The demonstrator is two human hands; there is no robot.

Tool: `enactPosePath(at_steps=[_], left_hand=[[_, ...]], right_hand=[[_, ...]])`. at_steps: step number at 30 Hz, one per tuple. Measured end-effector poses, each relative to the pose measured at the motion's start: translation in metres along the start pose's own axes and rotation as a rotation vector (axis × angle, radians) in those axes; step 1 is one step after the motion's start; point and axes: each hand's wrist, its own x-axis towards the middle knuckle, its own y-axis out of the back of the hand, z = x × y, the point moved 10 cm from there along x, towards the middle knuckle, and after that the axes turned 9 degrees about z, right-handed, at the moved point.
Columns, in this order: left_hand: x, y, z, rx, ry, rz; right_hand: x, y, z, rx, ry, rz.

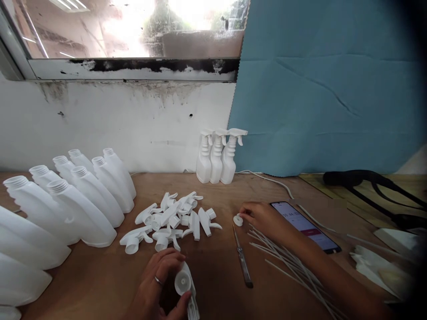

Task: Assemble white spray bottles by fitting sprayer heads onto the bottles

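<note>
- White plastic trigger head with a round cup (183, 283): likely light, stiff and smooth, best held by its sides; fingers of the left hand (154, 284) curl closed round it, above the brown wooden desk (218, 298).
- Small white plastic disc (238, 220): right hand (258, 216) fingers appear pinched on its edge.
- Room seems widest between left hand and slim pointed tool (243, 262).

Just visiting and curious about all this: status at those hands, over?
Left hand: holding spray head, socket facing camera. Right hand: touching small white disc. Slim tool lying between hands. Thin tubes by right forearm.
</note>
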Motion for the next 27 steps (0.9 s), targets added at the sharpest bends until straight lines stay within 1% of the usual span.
enactPosePath(at_steps=[2, 4, 6, 9, 11, 13, 16, 18, 19, 22, 27], left_hand=[[-0.004, -0.002, -0.006, -0.008, 0.039, -0.001], [-0.010, -0.007, -0.015, -0.008, 0.094, -0.029], [-0.017, -0.013, -0.024, -0.003, 0.155, -0.068], [-0.023, -0.019, -0.035, -0.017, 0.233, -0.096], [-0.025, -0.020, -0.037, -0.045, 0.254, -0.101], [-0.024, -0.021, -0.037, -0.059, 0.255, -0.114], [-0.023, -0.022, -0.035, -0.043, 0.231, -0.152], [-0.023, -0.023, -0.031, -0.051, 0.188, -0.159], [-0.022, -0.023, -0.030, -0.061, 0.161, -0.152], [-0.022, -0.021, -0.025, -0.081, 0.082, -0.120], [-0.022, -0.024, -0.020, -0.065, -0.004, -0.139]], right_hand=[[0.000, 0.004, -0.008, 0.028, 0.012, 0.028], [-0.002, 0.007, -0.024, 0.071, 0.040, 0.050], [-0.009, 0.006, -0.044, 0.116, 0.071, 0.057], [-0.029, -0.007, -0.084, 0.227, 0.165, 0.013], [-0.049, -0.017, -0.118, 0.371, 0.312, -0.016], [-0.067, -0.023, -0.146, 0.435, 0.468, -0.008], [-0.089, -0.033, -0.172, 0.346, 0.677, 0.001], [-0.097, -0.041, -0.179, 0.296, 0.769, -0.049], [-0.099, -0.044, -0.180, 0.297, 0.791, -0.078], [-0.097, -0.044, -0.177, 0.346, 0.792, -0.107], [-0.097, -0.042, -0.177, 0.387, 0.796, -0.129]])
